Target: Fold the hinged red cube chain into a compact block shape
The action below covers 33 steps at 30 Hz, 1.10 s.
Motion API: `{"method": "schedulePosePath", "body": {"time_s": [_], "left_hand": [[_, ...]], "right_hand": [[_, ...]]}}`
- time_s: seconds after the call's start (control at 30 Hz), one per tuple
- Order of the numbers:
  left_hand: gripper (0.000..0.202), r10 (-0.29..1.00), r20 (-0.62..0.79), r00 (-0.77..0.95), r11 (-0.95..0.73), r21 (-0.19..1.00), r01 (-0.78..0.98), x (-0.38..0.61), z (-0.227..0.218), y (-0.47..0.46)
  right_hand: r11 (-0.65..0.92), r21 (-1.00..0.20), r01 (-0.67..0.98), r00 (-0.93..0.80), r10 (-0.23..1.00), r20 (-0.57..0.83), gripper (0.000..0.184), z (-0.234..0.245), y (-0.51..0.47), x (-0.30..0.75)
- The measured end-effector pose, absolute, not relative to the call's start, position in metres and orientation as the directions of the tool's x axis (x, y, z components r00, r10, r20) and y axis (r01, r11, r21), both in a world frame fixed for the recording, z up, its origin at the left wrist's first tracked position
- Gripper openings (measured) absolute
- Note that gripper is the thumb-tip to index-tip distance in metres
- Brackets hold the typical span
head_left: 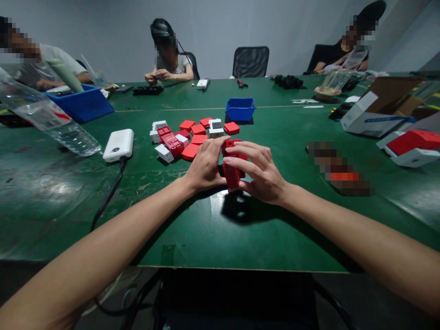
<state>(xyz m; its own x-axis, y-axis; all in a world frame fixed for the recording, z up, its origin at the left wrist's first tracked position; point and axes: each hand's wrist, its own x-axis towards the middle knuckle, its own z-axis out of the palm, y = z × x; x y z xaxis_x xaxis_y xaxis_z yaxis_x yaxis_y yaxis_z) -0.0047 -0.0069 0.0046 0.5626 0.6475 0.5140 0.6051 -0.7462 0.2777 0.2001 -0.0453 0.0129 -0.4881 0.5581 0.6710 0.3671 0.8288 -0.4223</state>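
Both my hands meet over the green table (240, 238) around a red plastic part (231, 175), held just above the surface. My left hand (205, 166) grips its left side with fingers curled. My right hand (260, 175) wraps over its top and right side. Just beyond my hands lies a pile of red and white plastic pieces (192, 135), several of them loose on the table. A small blue bin (240, 109) stands behind the pile.
A white power bank (119, 144) with a black cable lies at left, next to a tipped clear water bottle (44, 119). A large blue bin (82, 103) sits far left, cardboard boxes (381, 112) at right. Three other people sit along the table's far side.
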Motion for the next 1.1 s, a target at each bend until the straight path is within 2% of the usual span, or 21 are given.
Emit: {"method": "schedulePosePath", "body": {"time_s": [0.13, 0.27, 0.33, 0.73, 1.1], "left_hand": [[0.093, 0.569, 0.588, 0.575, -0.8, 0.232, 0.554, -0.005, 0.001, -0.002], [0.093, 0.486, 0.654, 0.58, -0.844, 0.18, 0.505, -0.008, -0.006, 0.005], [0.094, 0.463, 0.672, 0.578, -0.855, 0.165, 0.492, -0.009, -0.008, 0.006], [0.104, 0.471, 0.67, 0.574, -0.853, 0.18, 0.49, -0.01, -0.004, 0.008], [0.086, 0.475, 0.669, 0.571, -0.861, 0.222, 0.457, -0.007, -0.004, 0.008]], "right_hand": [[0.843, -0.311, 0.44, -0.494, 0.516, 0.7, 0.053, 0.009, -0.038, 0.201], [0.873, -0.143, 0.466, -0.498, 0.392, 0.774, 0.058, 0.005, -0.033, 0.202], [0.879, -0.107, 0.464, -0.496, 0.358, 0.791, 0.059, 0.004, -0.031, 0.202], [0.905, -0.112, 0.41, -0.555, 0.345, 0.757, 0.052, 0.006, -0.027, 0.206], [0.908, -0.133, 0.397, -0.514, 0.34, 0.787, 0.056, 0.005, -0.023, 0.208]]}}
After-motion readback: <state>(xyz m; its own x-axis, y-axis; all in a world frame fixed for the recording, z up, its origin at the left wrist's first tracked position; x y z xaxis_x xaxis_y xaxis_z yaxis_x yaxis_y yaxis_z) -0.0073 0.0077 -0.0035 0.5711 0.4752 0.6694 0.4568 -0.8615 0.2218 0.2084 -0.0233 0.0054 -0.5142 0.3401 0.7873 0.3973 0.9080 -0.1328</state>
